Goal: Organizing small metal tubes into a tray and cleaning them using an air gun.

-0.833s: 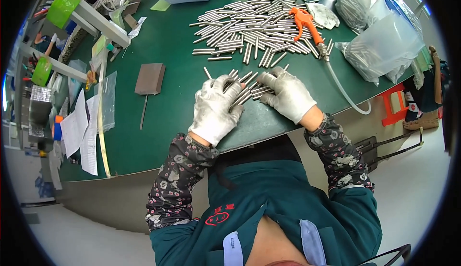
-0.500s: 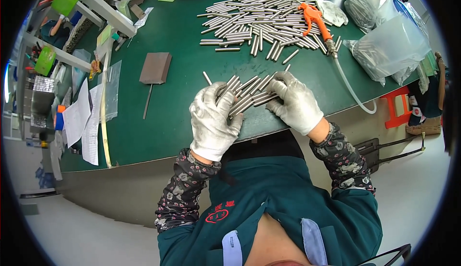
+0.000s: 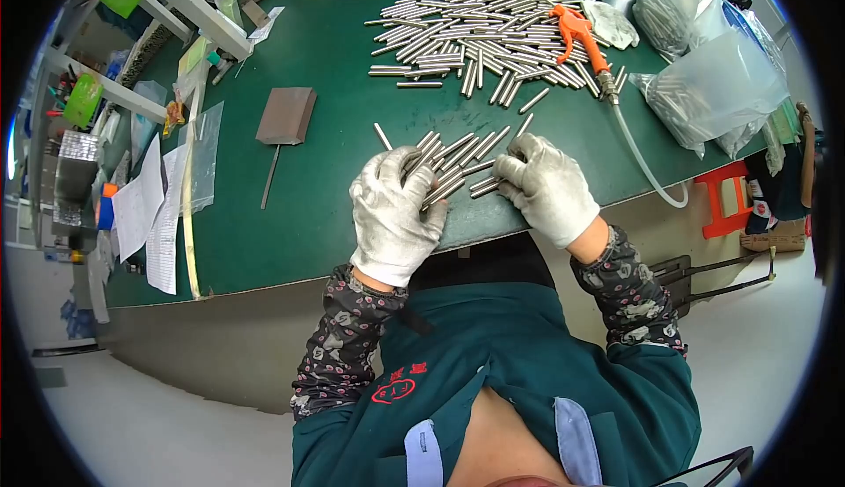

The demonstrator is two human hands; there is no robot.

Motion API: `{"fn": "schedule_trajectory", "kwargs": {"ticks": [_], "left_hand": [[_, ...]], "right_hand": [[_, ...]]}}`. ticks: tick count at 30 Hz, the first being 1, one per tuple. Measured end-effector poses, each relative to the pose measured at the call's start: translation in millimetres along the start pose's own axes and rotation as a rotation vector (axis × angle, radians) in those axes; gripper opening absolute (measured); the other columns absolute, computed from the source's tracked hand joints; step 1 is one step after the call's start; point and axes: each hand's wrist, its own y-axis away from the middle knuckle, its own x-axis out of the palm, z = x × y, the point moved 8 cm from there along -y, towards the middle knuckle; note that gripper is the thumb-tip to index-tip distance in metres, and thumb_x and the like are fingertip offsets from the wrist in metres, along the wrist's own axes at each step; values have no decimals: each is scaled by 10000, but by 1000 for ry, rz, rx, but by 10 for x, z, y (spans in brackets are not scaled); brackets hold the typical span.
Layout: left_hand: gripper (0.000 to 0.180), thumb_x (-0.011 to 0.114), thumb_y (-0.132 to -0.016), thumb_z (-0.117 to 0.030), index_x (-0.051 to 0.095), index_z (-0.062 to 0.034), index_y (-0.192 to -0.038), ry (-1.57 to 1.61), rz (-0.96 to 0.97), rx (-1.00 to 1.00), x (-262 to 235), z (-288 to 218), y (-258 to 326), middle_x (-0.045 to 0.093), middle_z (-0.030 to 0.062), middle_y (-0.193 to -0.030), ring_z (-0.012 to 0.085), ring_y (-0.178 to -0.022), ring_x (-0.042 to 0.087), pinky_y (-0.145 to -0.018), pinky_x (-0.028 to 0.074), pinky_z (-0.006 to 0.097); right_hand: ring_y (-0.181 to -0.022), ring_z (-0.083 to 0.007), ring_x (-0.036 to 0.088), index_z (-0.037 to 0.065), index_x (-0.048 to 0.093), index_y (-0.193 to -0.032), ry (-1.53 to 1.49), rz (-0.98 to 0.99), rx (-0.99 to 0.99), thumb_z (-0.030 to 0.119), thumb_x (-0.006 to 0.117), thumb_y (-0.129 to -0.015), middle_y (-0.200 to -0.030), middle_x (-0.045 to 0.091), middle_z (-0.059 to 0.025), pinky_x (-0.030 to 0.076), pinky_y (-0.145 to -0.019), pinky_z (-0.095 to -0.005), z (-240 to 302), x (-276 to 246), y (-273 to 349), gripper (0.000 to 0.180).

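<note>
Our left hand point(image 3: 392, 214) lay flat, fingers spread, pressing a small batch of rods point(image 3: 453, 163) at the near edge of the surface point(image 3: 334, 188). Our right hand point(image 3: 546, 188) cupped the batch from the right, fingers curled against the rod ends; we could not tell whether it gripped any. The rods lay loose and fanned, so an uneven push could have rolled some off the edge. The main pile point(image 3: 480, 38) and air gun point(image 3: 581, 34) lay well beyond.
</note>
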Motion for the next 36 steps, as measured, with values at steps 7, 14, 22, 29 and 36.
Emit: {"fn": "schedule_trajectory", "kwargs": {"ticks": [7,14,22,29,36], "left_hand": [[247,752,-565,-102,594,-65,-752,-60,8,7,9,-52,-4,572,104,-1064,311,-1008,539,-842,450,428],[225,759,-583,-130,584,-68,-711,-90,21,-24,47,-91,0,566,103,-1083,317,-1053,519,-878,414,438],[213,766,-609,-184,588,-80,-657,-124,40,-63,81,-190,34,562,114,-1129,328,-1114,490,-909,378,454],[173,754,-630,-147,596,-77,-646,-62,0,-57,70,-161,119,572,106,-1110,330,-1088,505,-898,390,446],[164,757,-612,-121,603,-82,-654,-13,63,-73,45,-186,93,576,101,-1107,319,-1082,510,-907,398,433]], "right_hand": [[-821,-272,583,85,609,-834,49,21,-39,116,613,-747,-851,544,-86,505,-640,-390,74,-31,45,92],[-809,-276,590,81,612,-849,47,58,-100,102,589,-731,-845,544,-89,506,-657,-384,142,21,66,122],[-874,-297,587,77,624,-893,-144,11,-283,63,572,-729,-929,582,-90,504,-724,-387,284,24,52,174],[-856,-330,561,63,606,-958,-265,-25,31,56,648,-720,-906,581,-119,463,-747,-410,40,47,118,242],[-796,-328,560,80,625,-996,-194,-22,58,165,688,-713,-821,588,-116,454,-700,-432,168,71,127,302]]}}
